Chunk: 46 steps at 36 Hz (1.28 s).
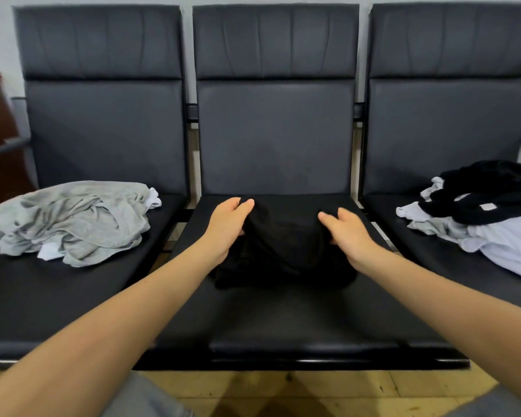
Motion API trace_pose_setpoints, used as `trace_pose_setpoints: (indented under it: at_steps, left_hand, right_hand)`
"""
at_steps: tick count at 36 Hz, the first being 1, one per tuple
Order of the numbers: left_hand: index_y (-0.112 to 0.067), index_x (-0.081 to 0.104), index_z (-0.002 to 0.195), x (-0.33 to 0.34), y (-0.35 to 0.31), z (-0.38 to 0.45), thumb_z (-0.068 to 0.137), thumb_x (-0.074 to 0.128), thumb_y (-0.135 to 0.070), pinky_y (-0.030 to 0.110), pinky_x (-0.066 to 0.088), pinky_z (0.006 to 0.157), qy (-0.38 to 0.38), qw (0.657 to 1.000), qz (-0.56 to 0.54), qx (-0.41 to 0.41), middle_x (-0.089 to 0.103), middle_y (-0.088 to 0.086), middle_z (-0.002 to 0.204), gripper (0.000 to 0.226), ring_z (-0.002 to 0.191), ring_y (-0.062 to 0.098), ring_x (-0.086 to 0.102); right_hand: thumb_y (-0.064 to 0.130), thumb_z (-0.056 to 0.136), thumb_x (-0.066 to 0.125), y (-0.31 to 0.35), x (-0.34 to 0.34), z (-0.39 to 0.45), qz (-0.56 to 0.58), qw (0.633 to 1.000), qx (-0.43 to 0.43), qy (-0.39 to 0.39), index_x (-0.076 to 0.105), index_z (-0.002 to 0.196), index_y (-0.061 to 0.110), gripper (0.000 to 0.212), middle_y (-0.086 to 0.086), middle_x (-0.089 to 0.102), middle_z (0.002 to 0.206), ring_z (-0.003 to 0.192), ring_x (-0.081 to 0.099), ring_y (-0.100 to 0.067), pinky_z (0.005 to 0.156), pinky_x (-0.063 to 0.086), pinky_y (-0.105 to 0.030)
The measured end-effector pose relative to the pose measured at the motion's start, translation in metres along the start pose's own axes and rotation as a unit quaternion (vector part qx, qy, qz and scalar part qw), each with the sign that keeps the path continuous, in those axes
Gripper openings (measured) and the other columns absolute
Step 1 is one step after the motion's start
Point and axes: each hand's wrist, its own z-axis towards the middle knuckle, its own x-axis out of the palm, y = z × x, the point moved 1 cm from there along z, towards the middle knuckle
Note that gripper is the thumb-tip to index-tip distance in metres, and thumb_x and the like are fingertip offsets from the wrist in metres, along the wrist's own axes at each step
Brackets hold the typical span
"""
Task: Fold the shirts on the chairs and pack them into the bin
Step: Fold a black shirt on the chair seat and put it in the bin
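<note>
Black shirt (278,251) lies bunched on the seat of the middle chair (275,139), betw. both hands. Left hand (227,228) grips its left edge, fingers curled into the cloth; right hand (348,233) holds the right edge, thumb & fingers pinching fabric.

Handling, as a judgement: thin knit, light, v. soft & floppy, won't hold shape, not fragile. Best taken at shoulder seams or hem corners, pulled taut & laid flat on the seat before folding.

Count: 3 chairs in a row. Left chair (103,130) has a crumpled grey pile (69,221), some white showing; no. of shirts in it can't be told. Right chair (451,124) has a mixed heap (478,215), black on white & grey, at least 3 pcs. Bin not in view.
</note>
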Motion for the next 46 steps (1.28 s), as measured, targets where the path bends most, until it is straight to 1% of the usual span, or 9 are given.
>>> trace_pose_setpoints:
  at_steps: [4, 7, 13, 18, 21, 24, 31, 39, 46]
  left_hand:
    - [0.003, 0.054, 0.082, -0.009, -0.036, 0.001, 0.089, 0.060, -0.031, 0.035, 0.042, 0.071, -0.088, 0.991, -0.050, 0.087, 0.051, 0.006, 0.078, 0.035, 0.075, 0.017, 0.046]
    - [0.007, 0.053, 0.081, -0.016, -0.079, 0.008, 0.093, 0.059, -0.021, 0.032, 0.035, 0.067, -0.134, 0.978, -0.059, 0.147, 0.047, 0.007, 0.076, 0.031, 0.072, 0.016, 0.041]
    - [0.007, 0.061, 0.093, -0.036, -0.179, 0.024, 0.094, 0.056, -0.023, 0.032, 0.043, 0.071, -0.166, 0.960, -0.085, 0.209, 0.056, 0.007, 0.084, 0.030, 0.078, 0.016, 0.050]
    - [-0.003, 0.063, 0.087, -0.045, -0.263, 0.017, 0.095, 0.055, -0.022, 0.028, 0.044, 0.071, -0.204, 0.933, -0.084, 0.286, 0.060, 0.004, 0.084, 0.022, 0.078, 0.011, 0.053]
    - [-0.013, 0.063, 0.088, -0.048, -0.308, 0.011, 0.096, 0.053, -0.023, 0.024, 0.045, 0.072, -0.231, 0.913, -0.083, 0.325, 0.061, -0.003, 0.085, 0.016, 0.079, 0.009, 0.055]
    - [-0.011, 0.062, 0.104, -0.053, -0.352, 0.003, 0.097, 0.049, -0.022, 0.022, 0.046, 0.069, -0.227, 0.903, -0.142, 0.334, 0.060, -0.003, 0.091, 0.018, 0.083, 0.010, 0.056]
    - [-0.027, 0.056, 0.091, -0.068, -0.437, -0.029, 0.098, 0.046, -0.024, 0.022, 0.047, 0.071, -0.271, 0.844, -0.156, 0.436, 0.057, -0.009, 0.086, 0.013, 0.078, 0.007, 0.055]
    - [-0.009, 0.060, 0.112, -0.074, -0.461, -0.013, 0.097, 0.045, -0.022, 0.029, 0.049, 0.074, -0.226, 0.888, -0.153, 0.371, 0.060, 0.001, 0.100, 0.025, 0.085, 0.016, 0.056]
    - [-0.015, 0.054, 0.077, -0.071, -0.391, 0.044, 0.094, 0.046, -0.012, 0.024, 0.041, 0.054, -0.191, 0.939, -0.079, 0.274, 0.052, 0.001, 0.077, 0.018, 0.067, 0.015, 0.047]
  right_hand:
    - [0.032, 0.086, 0.064, 0.048, -0.031, 0.006, 0.035, 0.996, -0.069, -0.051, 0.056, 0.105, -0.014, 0.050, -0.021, 0.064, 0.089, 0.085, 0.066, -0.028, 0.076, 0.052, -0.040]
    - [0.023, 0.093, 0.060, 0.093, -0.052, 0.014, 0.016, 0.991, -0.110, -0.077, 0.064, 0.090, -0.005, 0.028, -0.016, 0.065, 0.082, 0.077, 0.063, -0.025, 0.070, 0.048, -0.036]
    - [0.025, 0.094, 0.053, 0.198, -0.097, 0.019, -0.139, 0.943, -0.232, -0.193, 0.053, 0.073, 0.000, 0.033, -0.014, 0.058, 0.075, 0.075, 0.054, -0.030, 0.060, 0.041, -0.036]
    - [0.016, 0.098, 0.048, 0.278, -0.124, 0.008, 0.018, 0.953, -0.263, -0.148, 0.064, 0.095, 0.008, 0.018, -0.006, 0.064, 0.096, 0.085, 0.059, -0.018, 0.068, 0.050, -0.028]
    - [0.011, 0.098, 0.046, 0.320, -0.131, -0.001, 0.108, 0.950, -0.275, -0.099, 0.063, 0.088, 0.019, 0.021, -0.005, 0.064, 0.096, 0.080, 0.060, -0.016, 0.054, 0.050, -0.020]
    - [0.008, 0.097, 0.045, 0.365, -0.139, -0.022, 0.160, 0.933, -0.309, -0.095, 0.065, 0.087, 0.018, 0.024, -0.004, 0.066, 0.092, 0.079, 0.061, -0.018, 0.064, 0.053, -0.027]
    - [0.010, 0.097, 0.043, 0.457, -0.160, -0.064, 0.200, 0.887, -0.398, -0.120, 0.065, 0.083, 0.024, 0.029, 0.003, 0.065, 0.085, 0.076, 0.059, -0.012, 0.064, 0.050, -0.025]
    - [0.003, 0.091, 0.043, 0.477, -0.160, -0.051, 0.204, 0.897, -0.367, -0.134, 0.068, 0.098, 0.014, 0.028, 0.001, 0.065, 0.087, 0.078, 0.060, -0.014, 0.059, 0.048, -0.022]
    - [-0.001, 0.088, 0.042, 0.407, -0.141, 0.023, 0.161, 0.941, -0.254, -0.158, 0.055, 0.075, 0.013, 0.023, -0.004, 0.056, 0.081, 0.068, 0.051, -0.016, 0.057, 0.042, -0.024]
